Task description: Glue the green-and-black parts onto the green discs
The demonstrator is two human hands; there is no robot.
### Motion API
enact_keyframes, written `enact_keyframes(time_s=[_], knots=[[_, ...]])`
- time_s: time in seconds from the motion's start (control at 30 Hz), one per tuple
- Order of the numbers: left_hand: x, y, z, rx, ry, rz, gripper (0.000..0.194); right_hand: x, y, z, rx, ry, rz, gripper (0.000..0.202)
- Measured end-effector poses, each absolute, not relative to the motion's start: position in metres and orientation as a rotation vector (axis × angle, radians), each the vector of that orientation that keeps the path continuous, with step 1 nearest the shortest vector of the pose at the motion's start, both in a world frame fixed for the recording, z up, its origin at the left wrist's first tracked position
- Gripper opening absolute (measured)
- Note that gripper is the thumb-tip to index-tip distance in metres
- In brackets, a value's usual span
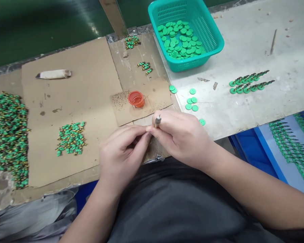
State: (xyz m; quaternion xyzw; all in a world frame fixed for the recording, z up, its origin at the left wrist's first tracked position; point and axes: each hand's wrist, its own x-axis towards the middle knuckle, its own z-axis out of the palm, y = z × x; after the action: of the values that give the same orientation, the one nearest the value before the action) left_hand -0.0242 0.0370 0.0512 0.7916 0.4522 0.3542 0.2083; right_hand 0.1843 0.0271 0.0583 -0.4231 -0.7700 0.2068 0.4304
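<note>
My left hand (125,148) is closed in a pinch, its thumb and forefinger meeting the fingertips of my right hand (183,136). Whatever lies between the left fingertips is hidden or too small to name. A thin pen-like tool (157,122) with a metal end is gripped in my right hand. Just beyond the hands, a small red cup (136,99) with liquid stands on a spotted cardboard piece (152,92). Loose green discs (192,100) with small holes lie past my right hand. A small pile of green and gold pieces (71,138) rests left of my left hand.
A teal basket (196,64) of green discs stands at the back. Two rows of assembled pieces (250,82) lie at right, above a blue tray (271,152) holding more. A large pile (8,138) sits far left, near a white wrapped stick (54,74).
</note>
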Motion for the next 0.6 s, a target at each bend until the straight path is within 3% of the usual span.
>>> enact_keyframes(time_s=[0.27,0.43,0.6], knots=[[-0.024,0.038,0.053,2.067,1.263,0.978,0.012,0.183,0.022,0.054,-1.078,-1.834,0.476,0.019],[-0.022,0.038,0.060,1.702,1.317,1.024,0.006,0.193,0.003,0.054,-1.174,-1.215,0.747,0.013],[-0.033,0.039,0.085,1.377,1.153,1.078,0.002,0.196,-0.008,0.048,-1.082,-1.192,0.918,0.013]])
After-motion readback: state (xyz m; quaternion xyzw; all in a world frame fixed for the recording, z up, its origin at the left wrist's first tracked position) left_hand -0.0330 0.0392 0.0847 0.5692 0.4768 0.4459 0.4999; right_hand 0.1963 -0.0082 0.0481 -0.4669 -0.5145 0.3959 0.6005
